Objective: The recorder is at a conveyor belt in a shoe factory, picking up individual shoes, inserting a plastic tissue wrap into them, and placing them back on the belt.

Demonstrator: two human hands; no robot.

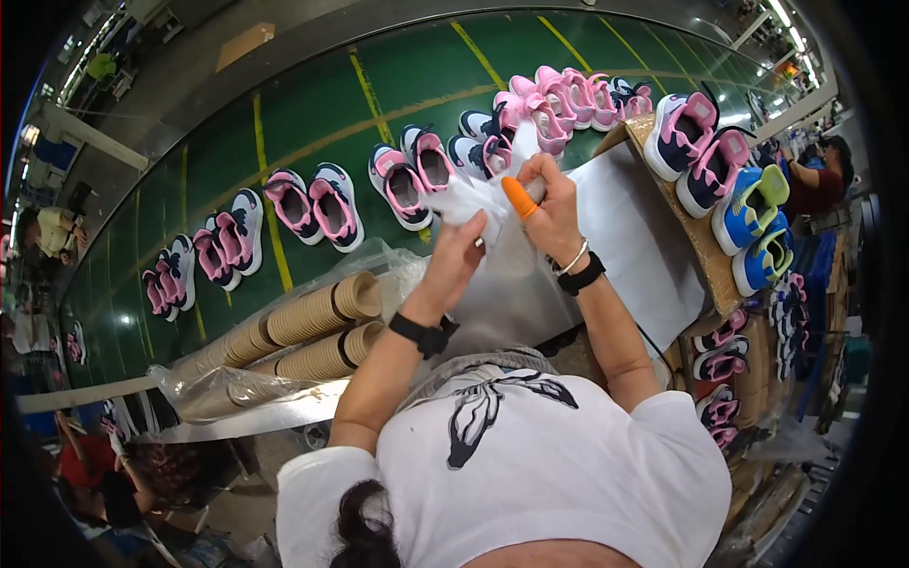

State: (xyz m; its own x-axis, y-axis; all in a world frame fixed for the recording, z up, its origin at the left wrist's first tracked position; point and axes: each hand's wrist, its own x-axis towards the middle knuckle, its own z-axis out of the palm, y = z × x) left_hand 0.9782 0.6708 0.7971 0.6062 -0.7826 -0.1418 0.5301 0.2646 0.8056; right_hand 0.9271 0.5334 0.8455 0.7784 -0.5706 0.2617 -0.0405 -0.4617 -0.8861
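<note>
White tissue paper (466, 201) is crumpled between my two hands in front of my chest. My left hand (454, 260) pinches its lower side between thumb and fingers. On the other side, my right hand (551, 213) has its fingers curled around the paper, with an orange finger cot (518, 197) over the thumb. Just beyond the paper stands a pair of navy, white and pink children's sneakers (405, 187). Another similar sneaker (471, 156) is partly covered by the paper and my right hand.
A green conveyor belt (312, 104) with yellow lines carries several sneaker pairs. Bagged stacks of brown cardboard inserts (322, 308) lie at left. White paper sheets (625, 237) lie at right, beside a cardboard box (705, 237) bearing pink and blue sneakers (753, 210). Other people work farther off.
</note>
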